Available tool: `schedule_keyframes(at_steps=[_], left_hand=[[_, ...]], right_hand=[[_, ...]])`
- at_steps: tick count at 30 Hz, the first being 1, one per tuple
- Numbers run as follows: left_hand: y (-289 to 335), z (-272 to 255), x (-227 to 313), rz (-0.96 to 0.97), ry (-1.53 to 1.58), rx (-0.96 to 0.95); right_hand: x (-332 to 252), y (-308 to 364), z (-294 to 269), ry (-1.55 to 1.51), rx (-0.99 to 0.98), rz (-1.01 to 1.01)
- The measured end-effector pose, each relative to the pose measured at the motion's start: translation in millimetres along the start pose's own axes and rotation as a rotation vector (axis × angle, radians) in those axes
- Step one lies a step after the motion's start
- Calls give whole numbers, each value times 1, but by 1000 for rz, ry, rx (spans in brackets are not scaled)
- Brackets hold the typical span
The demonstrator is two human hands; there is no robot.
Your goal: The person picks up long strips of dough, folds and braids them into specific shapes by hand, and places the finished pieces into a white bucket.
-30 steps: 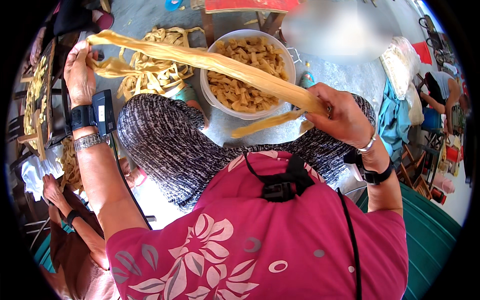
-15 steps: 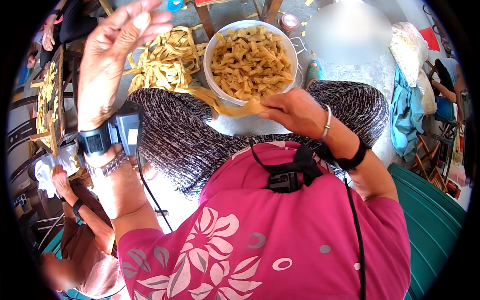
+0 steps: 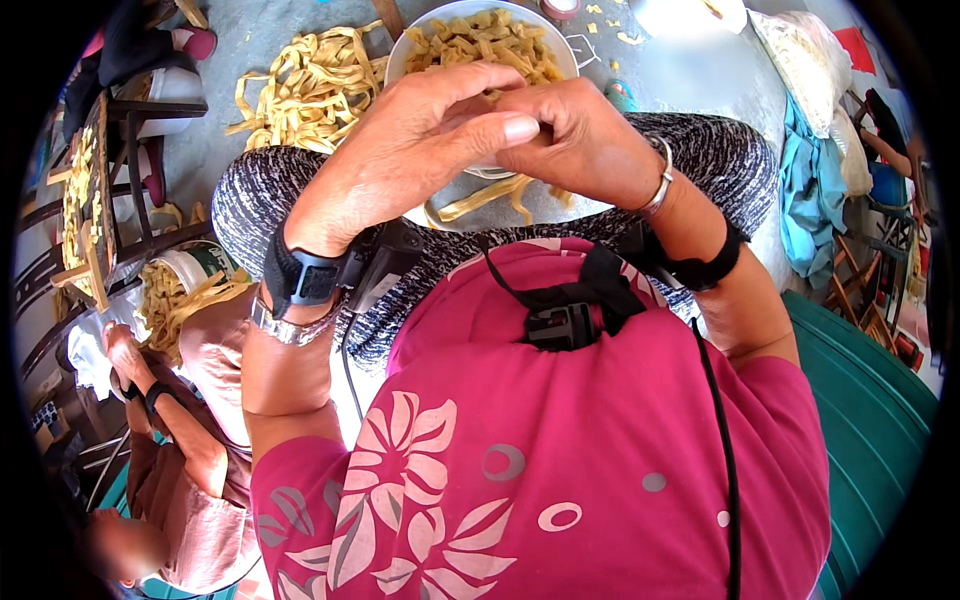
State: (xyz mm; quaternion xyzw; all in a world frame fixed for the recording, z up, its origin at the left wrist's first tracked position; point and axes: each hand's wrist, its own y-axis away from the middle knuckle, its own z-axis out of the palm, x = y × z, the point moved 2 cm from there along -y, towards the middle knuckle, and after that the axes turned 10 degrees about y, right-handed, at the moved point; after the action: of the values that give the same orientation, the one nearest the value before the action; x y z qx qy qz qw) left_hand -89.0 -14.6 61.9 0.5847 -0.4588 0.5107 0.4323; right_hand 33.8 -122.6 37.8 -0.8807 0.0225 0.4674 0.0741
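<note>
My left hand (image 3: 425, 150) and my right hand (image 3: 585, 145) meet in front of my chest, over the near rim of a white tub (image 3: 398, 55). Both are closed, with fingers curled and thumbs drawn in. A soft, flat yellow strip (image 3: 490, 198) hangs below them, its tails pointing different ways. Where the fingers grip it is hidden behind the hands. Short knotted yellow pieces (image 3: 480, 42) fill the tub. To its left a loose heap of long yellow strips (image 3: 315, 85) lies on the floor.
My knees in patterned trousers (image 3: 700, 150) flank the tub. At left, another person's arm (image 3: 190, 440) is near a bucket of yellow strips (image 3: 170, 300) and a wooden rack (image 3: 85, 220). A filled pale sack (image 3: 800, 65) and blue cloth (image 3: 805, 200) are at right.
My left hand has come down from the upper left and closed beside my right hand. My right hand has moved up slightly. The strip, stretched toward the heap before, now hangs beneath both hands.
</note>
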Motion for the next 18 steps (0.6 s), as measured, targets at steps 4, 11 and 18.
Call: schedule_keyframes(at_steps=[4,11,18], left_hand=[[-4,-1,-6,-30,119,-76],[8,-88,7,93,-188,238],[4,-154,24,269,-496,514]], right_hand=[[-6,3,-2,-129,-112,43],[-7,32,-60,28,-144,319],[-4,45,-95,14,-83,288]])
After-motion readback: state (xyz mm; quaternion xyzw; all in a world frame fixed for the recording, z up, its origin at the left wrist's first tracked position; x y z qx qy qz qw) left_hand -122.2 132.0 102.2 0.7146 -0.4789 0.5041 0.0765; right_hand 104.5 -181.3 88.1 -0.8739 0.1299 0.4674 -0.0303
